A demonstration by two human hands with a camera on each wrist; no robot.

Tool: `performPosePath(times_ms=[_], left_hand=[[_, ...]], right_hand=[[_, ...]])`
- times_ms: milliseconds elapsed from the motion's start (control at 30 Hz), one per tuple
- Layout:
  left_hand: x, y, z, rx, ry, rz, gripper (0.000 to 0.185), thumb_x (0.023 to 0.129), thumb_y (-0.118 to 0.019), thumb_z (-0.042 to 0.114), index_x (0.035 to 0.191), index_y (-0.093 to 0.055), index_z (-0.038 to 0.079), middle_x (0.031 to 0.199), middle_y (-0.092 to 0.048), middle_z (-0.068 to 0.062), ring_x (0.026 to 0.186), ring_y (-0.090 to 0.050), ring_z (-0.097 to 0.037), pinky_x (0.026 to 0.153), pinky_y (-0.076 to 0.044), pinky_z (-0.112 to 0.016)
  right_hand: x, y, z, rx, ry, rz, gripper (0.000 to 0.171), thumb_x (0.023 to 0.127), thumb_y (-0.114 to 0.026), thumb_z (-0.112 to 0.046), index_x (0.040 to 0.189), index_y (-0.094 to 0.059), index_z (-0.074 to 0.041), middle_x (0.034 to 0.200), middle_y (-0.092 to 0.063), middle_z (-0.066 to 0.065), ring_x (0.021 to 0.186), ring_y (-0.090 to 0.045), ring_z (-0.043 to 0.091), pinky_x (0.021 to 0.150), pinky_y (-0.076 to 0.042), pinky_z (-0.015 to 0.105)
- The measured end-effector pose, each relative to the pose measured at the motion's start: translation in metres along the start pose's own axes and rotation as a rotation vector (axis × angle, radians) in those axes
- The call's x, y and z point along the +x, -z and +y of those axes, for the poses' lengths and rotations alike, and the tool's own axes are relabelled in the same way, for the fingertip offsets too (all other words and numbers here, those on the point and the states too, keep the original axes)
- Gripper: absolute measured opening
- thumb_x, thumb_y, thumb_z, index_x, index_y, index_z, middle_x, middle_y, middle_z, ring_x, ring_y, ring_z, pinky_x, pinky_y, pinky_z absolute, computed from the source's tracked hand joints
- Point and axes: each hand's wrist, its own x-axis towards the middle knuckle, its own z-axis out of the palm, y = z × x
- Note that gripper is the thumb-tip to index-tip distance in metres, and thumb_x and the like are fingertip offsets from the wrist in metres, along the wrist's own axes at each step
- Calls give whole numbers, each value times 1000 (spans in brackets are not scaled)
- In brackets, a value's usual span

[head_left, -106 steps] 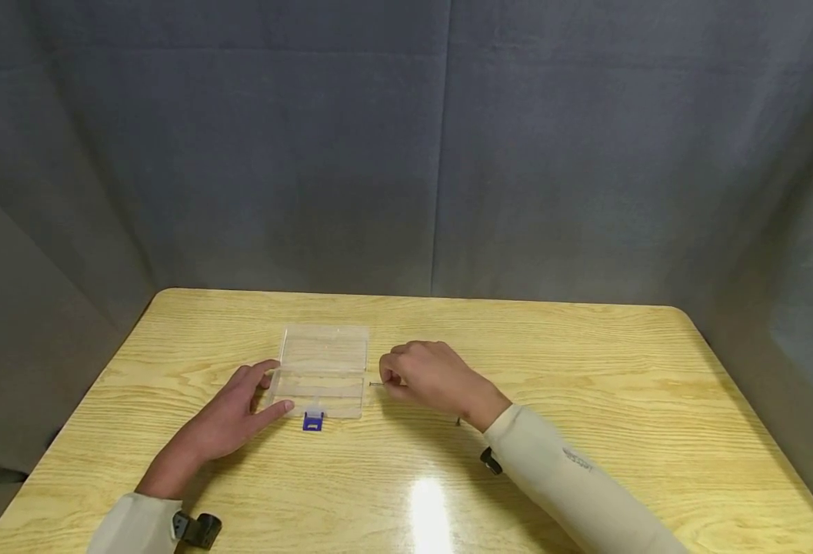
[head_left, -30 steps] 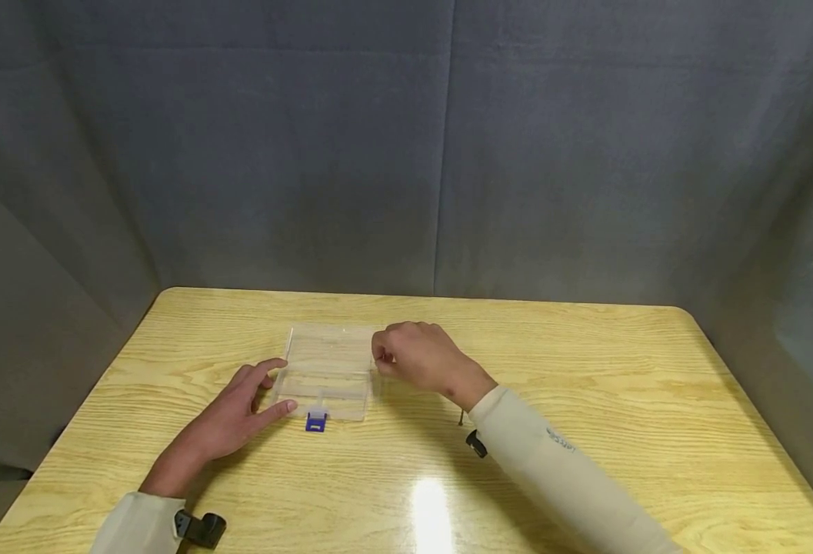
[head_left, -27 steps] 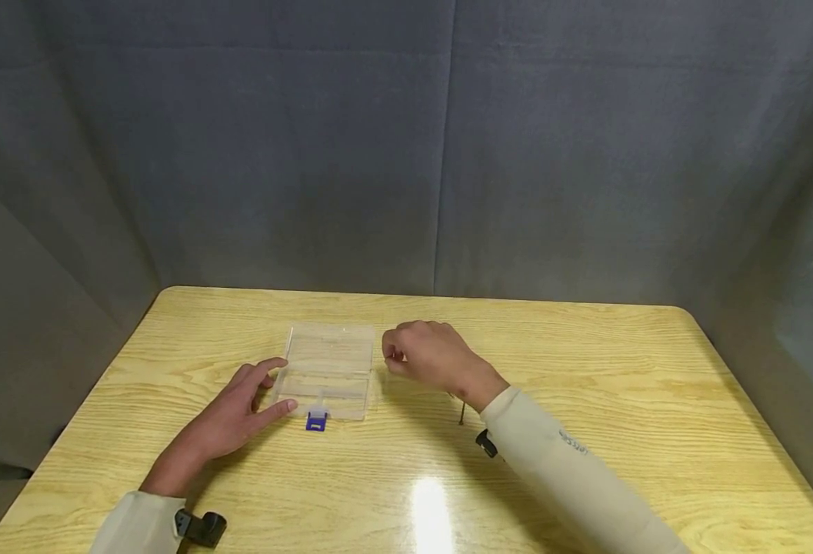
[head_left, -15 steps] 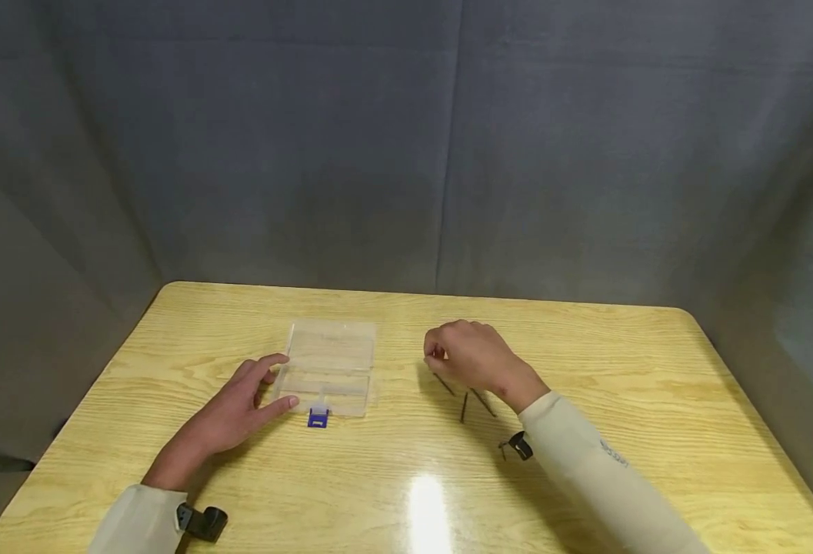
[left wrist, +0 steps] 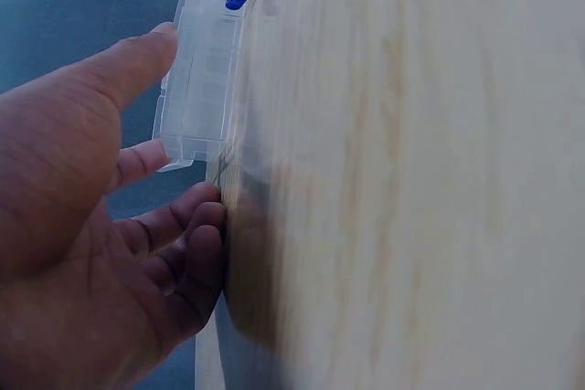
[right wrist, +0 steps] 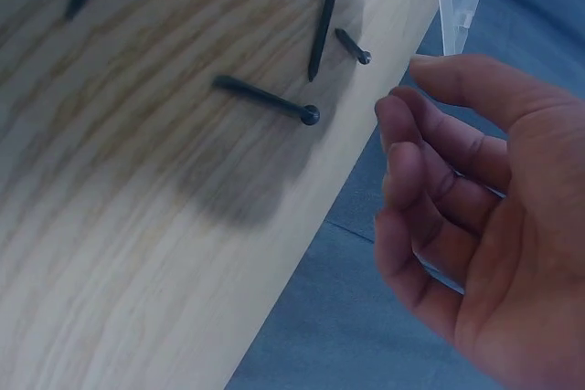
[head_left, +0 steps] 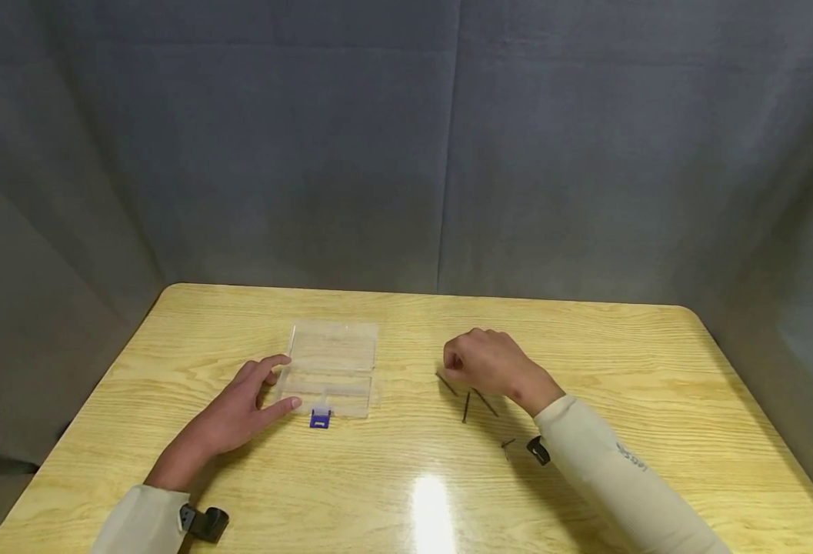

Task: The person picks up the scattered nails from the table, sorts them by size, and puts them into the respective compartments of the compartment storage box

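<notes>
Left hand: the left hand [head_left: 229, 415] lies on the counter [head_left: 406, 492] with fingers straight and relaxed; it grips nothing. Thumb and forefinger tips touch the left side wall of the clear plastic box [head_left: 331, 369]. The left wrist view shows the same: the thumb [left wrist: 128, 66] rests against the short end of the box and the remaining fingers lie flat on the wood.
Right hand: the right hand [head_left: 491, 363] hovers just above the group of dark nails, fingers loosely curled, palm down. In the right wrist view the fingers [right wrist: 416, 171] are bent but apart from the thumb, with nothing between them; the hand holds nothing.
Clear plastic box: shallow, transparent, set flat on the counter left of centre, between the two hands and nearer the left one. Its blue latch [head_left: 320, 418] sits at the near edge. Whether the lid is shut cannot be told.
Nails: three dark nails lie on the counter directly under and just in front of the right hand: one nail [head_left: 446, 384] at the left, angled; a middle nail [head_left: 465, 407] pointing toward the person; a third nail [head_left: 485, 402] at the right, partly under the wrist. The right wrist view shows a nail [right wrist: 265, 99] with its round head plainly visible, apart from the fingertips.
Small screw: a shorter dark piece [head_left: 508, 443] lies nearer the person, just beside the right sleeve [head_left: 621, 477].
Counter: light wood grain, glossy, with a lamp reflection near the front edge.
Backdrop: grey cloth [head_left: 406, 154] on all sides behind the counter.
</notes>
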Motion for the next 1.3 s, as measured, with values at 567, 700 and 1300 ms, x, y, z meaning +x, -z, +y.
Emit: performPosePath(times_ms=[567,700,1300], left_hand=[[1,-1,-1,2,-4,12,63,101,-70,33,150,-41,7,118,-49,-17,82,-41,-21,71,-40,-40],[1,-2,-1,14,3,6,64,101,-70,35,150,-41,7,119,-48,-16,83,-41,-21,72,-40,-40],[2,-1,1,21,14,7,65,101,-70,36,150,-41,7,118,-48,-16,84,-42,-21,73,-40,-40]], right_hand=[[0,-8,4,-9,9,-32,11,92,-80,-22,83,-75,-22,79,-67,-14,66,-56,3,62,-51,33],[1,-12,4,-16,4,-54,12,92,-81,-21,82,-74,-22,78,-65,-14,65,-54,4,61,-50,32],[7,-13,-2,-34,8,-77,39,93,-79,-16,61,-58,-22,59,-45,-14,54,-34,6,53,-33,27]])
